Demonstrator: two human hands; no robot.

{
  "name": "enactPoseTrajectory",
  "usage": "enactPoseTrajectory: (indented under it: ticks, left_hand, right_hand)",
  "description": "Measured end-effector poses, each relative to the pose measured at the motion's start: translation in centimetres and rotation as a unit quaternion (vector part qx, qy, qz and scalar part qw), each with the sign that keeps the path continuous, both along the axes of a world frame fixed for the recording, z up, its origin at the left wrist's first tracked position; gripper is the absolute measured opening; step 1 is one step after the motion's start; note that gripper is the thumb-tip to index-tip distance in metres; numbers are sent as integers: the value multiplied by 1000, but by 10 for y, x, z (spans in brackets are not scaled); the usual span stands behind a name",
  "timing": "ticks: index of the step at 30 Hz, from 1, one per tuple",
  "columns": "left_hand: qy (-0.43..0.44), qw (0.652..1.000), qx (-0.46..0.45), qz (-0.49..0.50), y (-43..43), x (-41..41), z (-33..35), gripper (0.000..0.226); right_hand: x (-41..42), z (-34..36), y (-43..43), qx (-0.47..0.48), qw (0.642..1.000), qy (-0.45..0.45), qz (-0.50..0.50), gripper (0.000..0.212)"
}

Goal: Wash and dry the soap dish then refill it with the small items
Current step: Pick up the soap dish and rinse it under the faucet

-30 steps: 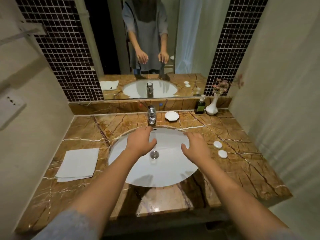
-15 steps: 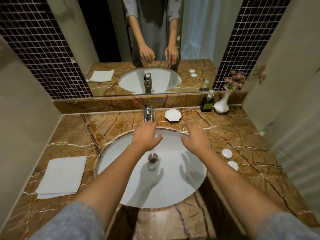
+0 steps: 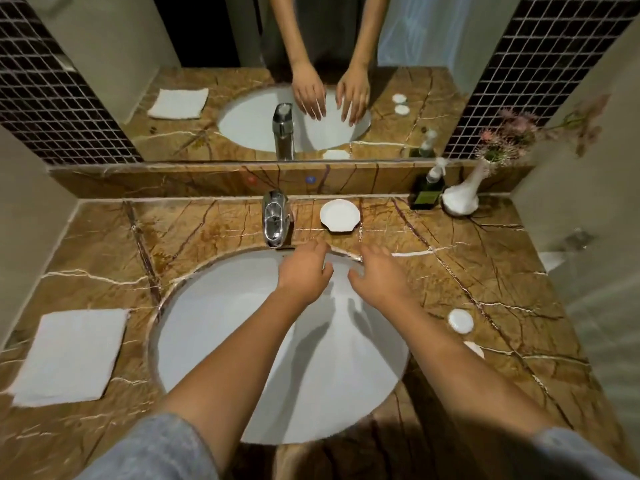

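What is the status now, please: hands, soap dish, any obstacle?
Left hand and right hand open, empty, over the sink. Soap dish untouched beside the faucet. Path clear.

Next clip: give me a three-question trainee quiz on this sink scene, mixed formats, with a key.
1. True or false: the soap dish holds the small items.
2. The folded towel lies on which side of the basin? A) left B) right
3. Fill in: both hands, left and right, are ____.

Key: 1 false, the two round items lie on the counter to the right; 2 A; 3 empty.
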State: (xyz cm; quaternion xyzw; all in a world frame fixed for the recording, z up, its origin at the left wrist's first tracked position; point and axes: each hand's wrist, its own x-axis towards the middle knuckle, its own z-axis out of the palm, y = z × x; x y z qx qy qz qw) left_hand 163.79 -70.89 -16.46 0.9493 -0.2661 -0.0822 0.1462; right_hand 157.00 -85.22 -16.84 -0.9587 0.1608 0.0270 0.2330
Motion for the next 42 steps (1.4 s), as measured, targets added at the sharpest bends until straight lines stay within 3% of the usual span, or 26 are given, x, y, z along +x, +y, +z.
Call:
enactPoseTrajectory:
  ticks: [6, 10, 12, 15, 17, 21, 25, 31, 36, 42]
  left_hand:
    - [23, 998, -33, 52, -17, 30, -30, 29]
    - [56, 990, -56, 114, -32, 54, -43, 24]
    - [89, 982, -77, 149, -40, 63, -45, 25]
    - [200, 945, -121, 231, -52, 83, -47, 39]
    - [268, 911, -146, 278, -58, 94, -50, 45]
    - [292, 903, -141, 282, -65, 104, -55, 43]
    - [338, 874, -205, 281, -70, 104, -58, 33]
    - [312, 883, -217, 276, -59, 89, -55, 26]
    - [277, 907, -175, 263, -36, 65, -43, 29]
    - [280, 898, -182, 286, 4, 9, -33, 32]
  right_hand:
    - [34, -25, -2, 49, 997, -7, -60, 42]
    - [65, -36, -9, 112, 976, -42, -184, 24]
    - [80, -41, -15, 183, 943, -49, -272, 18]
    - [100, -49, -22, 338, 865, -31, -369, 25]
    - [109, -53, -26, 392, 833, -16, -390, 21]
    - [118, -55, -27, 459, 799, -9, -389, 25]
    - [119, -56, -25, 462, 805, -5, -373, 21]
    - [106, -52, -20, 425, 840, -7, -339, 20]
    - [78, -50, -2, 405, 856, -16, -320, 29]
    - [30, -49, 32, 394, 871, -10, -294, 35]
